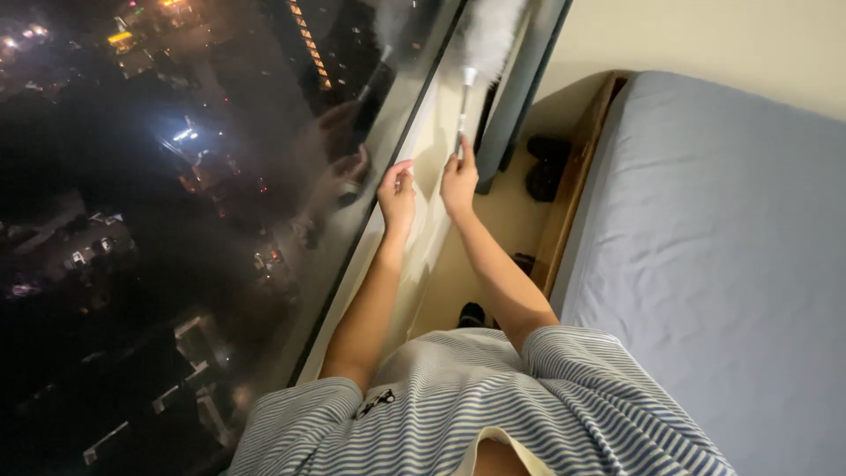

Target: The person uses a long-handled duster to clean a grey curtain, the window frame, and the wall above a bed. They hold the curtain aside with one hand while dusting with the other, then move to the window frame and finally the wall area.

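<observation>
R hand [458,181] is holding grip clamped on duster [480,44] handle, fluffy head lying up along window sill [423,150] by glass; L hand [397,194] is hovering w/ fingers apart, just beside, bed [705,247] at right.

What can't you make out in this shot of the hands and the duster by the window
- Duster, head view: fluffy white head cut off by the top edge.
- Right hand: seen from behind, so the fingers' grip on the handle is hidden.
- Left hand: whether it touches the window sill is unclear.
- Dark things on the floor beside the bed: too dim to identify.
</observation>
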